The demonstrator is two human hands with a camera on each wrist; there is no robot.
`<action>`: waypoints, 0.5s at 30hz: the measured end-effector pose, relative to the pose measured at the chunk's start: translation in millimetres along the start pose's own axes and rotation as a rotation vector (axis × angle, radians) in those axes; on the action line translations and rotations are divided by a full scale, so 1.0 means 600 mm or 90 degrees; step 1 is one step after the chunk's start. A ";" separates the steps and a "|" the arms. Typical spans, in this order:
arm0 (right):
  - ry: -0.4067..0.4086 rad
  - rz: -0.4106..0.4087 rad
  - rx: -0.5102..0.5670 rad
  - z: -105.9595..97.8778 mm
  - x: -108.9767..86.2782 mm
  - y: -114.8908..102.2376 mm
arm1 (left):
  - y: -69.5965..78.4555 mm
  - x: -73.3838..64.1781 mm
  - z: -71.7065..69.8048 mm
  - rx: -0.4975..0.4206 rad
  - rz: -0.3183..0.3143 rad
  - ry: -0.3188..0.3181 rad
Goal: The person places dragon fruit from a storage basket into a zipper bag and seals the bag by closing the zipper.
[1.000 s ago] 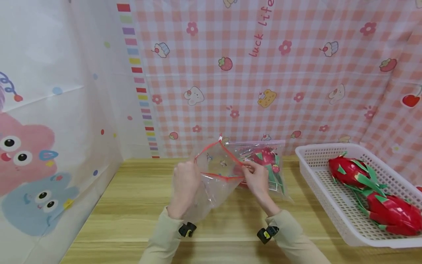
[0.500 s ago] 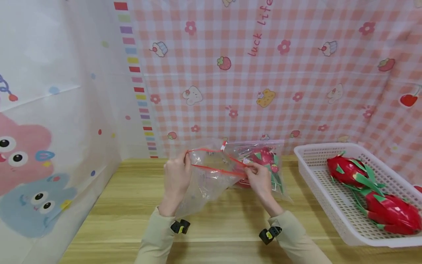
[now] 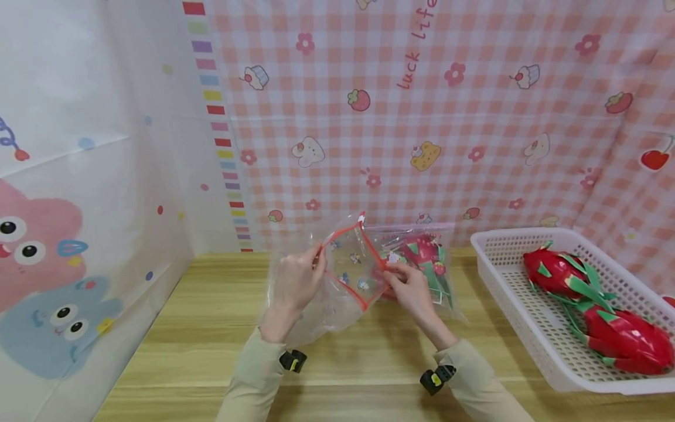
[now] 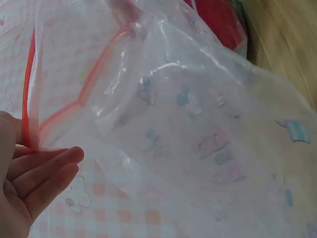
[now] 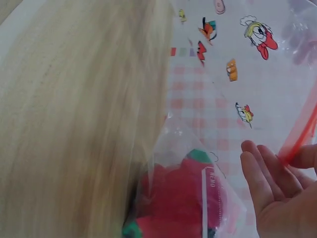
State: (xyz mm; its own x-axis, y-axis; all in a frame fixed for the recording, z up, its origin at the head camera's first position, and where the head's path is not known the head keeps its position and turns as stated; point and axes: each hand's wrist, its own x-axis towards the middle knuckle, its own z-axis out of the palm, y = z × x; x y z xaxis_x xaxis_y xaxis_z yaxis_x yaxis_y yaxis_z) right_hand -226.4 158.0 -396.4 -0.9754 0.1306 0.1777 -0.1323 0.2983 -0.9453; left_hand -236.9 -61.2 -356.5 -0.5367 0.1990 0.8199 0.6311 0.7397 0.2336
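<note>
A clear plastic zip bag (image 3: 329, 319), thin and creased, is printed with small cartoon figures in blue, pink, orange and yellow. Its red-edged mouth gapes in a rough four-sided shape, with a small red-and-white tab (image 3: 361, 219) at the top corner. The left hand (image 3: 297, 278) and right hand (image 3: 411, 287) pinch opposite edges. It tilts, its body sagging left of the filled bag (image 3: 428, 258), whose left part it overlaps in the head view.
</note>
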 end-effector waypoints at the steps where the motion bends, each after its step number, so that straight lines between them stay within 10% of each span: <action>1: -0.011 0.013 0.002 -0.002 -0.001 -0.003 | 0.000 -0.001 0.003 0.015 0.002 0.004; 8: -0.108 0.031 0.021 -0.033 -0.014 -0.035 | 0.009 -0.009 0.025 -0.003 -0.004 0.005; 15: -0.113 -0.055 -0.184 -0.128 -0.006 -0.097 | 0.011 -0.008 0.034 -0.053 -0.005 0.008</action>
State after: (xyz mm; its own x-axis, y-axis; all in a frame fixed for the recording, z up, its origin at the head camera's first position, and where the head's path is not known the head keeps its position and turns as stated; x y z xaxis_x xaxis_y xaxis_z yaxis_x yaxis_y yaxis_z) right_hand -201.7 212.5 -321.1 -0.9817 -0.0658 0.1789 -0.1848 0.5601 -0.8075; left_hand -241.7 -44.4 -369.2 -0.5352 0.1852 0.8242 0.6714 0.6853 0.2820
